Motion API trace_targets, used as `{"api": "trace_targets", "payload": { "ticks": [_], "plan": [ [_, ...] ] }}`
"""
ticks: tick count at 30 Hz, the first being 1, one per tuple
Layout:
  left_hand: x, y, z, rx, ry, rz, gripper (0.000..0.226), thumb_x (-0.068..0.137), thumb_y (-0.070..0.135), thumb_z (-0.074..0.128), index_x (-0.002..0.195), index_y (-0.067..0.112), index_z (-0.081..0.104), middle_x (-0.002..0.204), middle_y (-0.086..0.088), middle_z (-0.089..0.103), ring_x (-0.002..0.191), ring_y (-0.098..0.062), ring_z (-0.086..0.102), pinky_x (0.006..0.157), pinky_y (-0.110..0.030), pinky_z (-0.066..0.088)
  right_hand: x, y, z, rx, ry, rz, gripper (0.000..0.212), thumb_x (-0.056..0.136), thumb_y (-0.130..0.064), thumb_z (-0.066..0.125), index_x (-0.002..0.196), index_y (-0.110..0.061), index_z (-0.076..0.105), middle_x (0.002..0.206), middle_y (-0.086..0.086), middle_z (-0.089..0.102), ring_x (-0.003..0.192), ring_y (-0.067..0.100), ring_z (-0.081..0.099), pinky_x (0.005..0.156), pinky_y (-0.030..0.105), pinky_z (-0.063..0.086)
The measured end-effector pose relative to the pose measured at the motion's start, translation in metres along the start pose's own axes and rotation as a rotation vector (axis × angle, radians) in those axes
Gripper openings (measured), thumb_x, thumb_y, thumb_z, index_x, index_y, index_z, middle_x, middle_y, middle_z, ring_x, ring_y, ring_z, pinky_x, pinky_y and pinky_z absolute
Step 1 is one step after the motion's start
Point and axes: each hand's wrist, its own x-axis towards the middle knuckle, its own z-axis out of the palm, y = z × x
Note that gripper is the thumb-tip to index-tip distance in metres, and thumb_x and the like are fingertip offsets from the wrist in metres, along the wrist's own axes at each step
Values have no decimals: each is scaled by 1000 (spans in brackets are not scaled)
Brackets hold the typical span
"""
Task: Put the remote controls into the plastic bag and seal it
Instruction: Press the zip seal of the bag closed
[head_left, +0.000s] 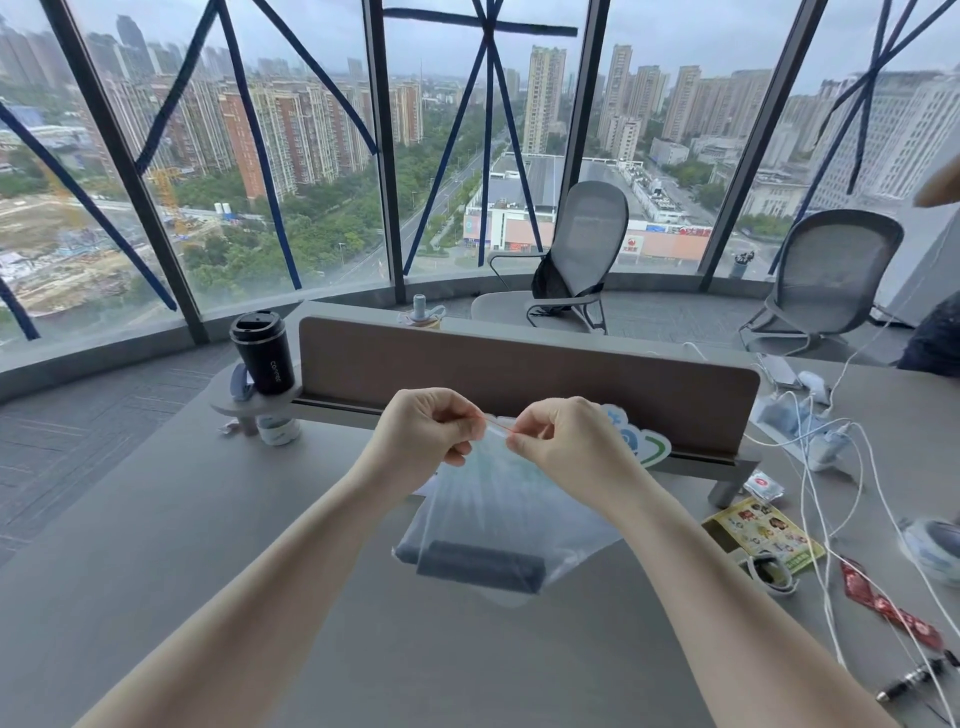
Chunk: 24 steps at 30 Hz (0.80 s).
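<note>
Both forearms reach in from the bottom edge and meet over the grey table, so I start at the fingertips. My left hand has thumb and forefinger pinched shut on the top edge of the plastic bag, and my right hand is pinched shut on the same edge just beside it; a thin red seal strip runs between the 2 pinches. I hold the bag up by that edge, so its clear body hangs down toward me and its lower end reaches the tabletop. Inside, at the bottom, I can see dark remote controls lying crosswise; how many there are I cannot tell through the plastic. Behind my right hand a white card with blue and green print leans against the brown desk divider. To the left of the divider a black travel mug stands on a small round shelf. To my right lie white cables, a yellow printed packet and a red sachet. Beyond the divider, 2 grey mesh chairs stand before the windows.
</note>
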Motion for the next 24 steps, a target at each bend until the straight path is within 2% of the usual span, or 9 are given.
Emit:
{"api": "trace_targets", "payload": {
  "ticks": [4, 7, 10, 15, 18, 22, 24],
  "plan": [
    [1, 1, -5, -26, 25, -2, 10, 80, -6, 65, 73, 0, 69, 56, 5, 65, 50, -7, 56, 49, -21, 52, 0, 6, -2, 39, -24, 21, 11, 82, -31, 74, 74, -24, 75, 57, -17, 59, 62, 3, 52, 67, 31, 48],
    [2, 0, -9, -41, 40, -2, 7, 81, -6, 64, 75, -4, 68, 58, 2, 65, 50, -9, 56, 50, -21, 53, 0, 17, -3, 37, -40, 63, 19, 82, -35, 74, 63, -34, 68, 58, -21, 63, 79, 17, 56, 72, 33, 47],
    [2, -3, -9, -41, 69, -3, 10, 81, -7, 63, 74, -2, 68, 61, -3, 66, 51, -11, 56, 50, -21, 52, 0, 15, 2, 2, -14, 39, 22, 83, -36, 72, 62, -36, 64, 60, -15, 61, 87, 26, 58, 76, 36, 49],
    [3, -5, -21, -80, 117, -21, 14, 82, -4, 64, 72, 4, 69, 65, -6, 66, 51, -9, 57, 50, -19, 52, -9, 26, -5, -30, 8, 74, 12, 85, -31, 71, 76, -24, 73, 58, -17, 57, 67, 0, 51, 66, 28, 44],
    [6, -3, -32, -115, 117, -22, 16, 82, -1, 66, 70, 9, 69, 61, 0, 68, 51, -8, 57, 51, -19, 53, -12, 37, -9, 37, 0, 127, 11, 81, -31, 75, 73, -25, 74, 53, -24, 60, 55, -3, 52, 62, 26, 42],
    [8, -3, -38, -163, 136, -37, 14, 82, 0, 67, 72, 9, 69, 65, -5, 69, 52, -8, 58, 51, -18, 52, -13, 38, -17, 160, 9, 143, 15, 80, -26, 80, 66, -26, 74, 52, -11, 53, 49, 0, 46, 53, 16, 38],
    [8, -4, -43, -175, 147, -45, 12, 82, 1, 67, 73, 9, 70, 67, -7, 68, 53, -8, 58, 51, -18, 52, -14, 39, -20, 175, -2, 146, 17, 82, -23, 79, 66, -27, 73, 56, -8, 58, 51, -1, 47, 54, 11, 40]
  ]
}}
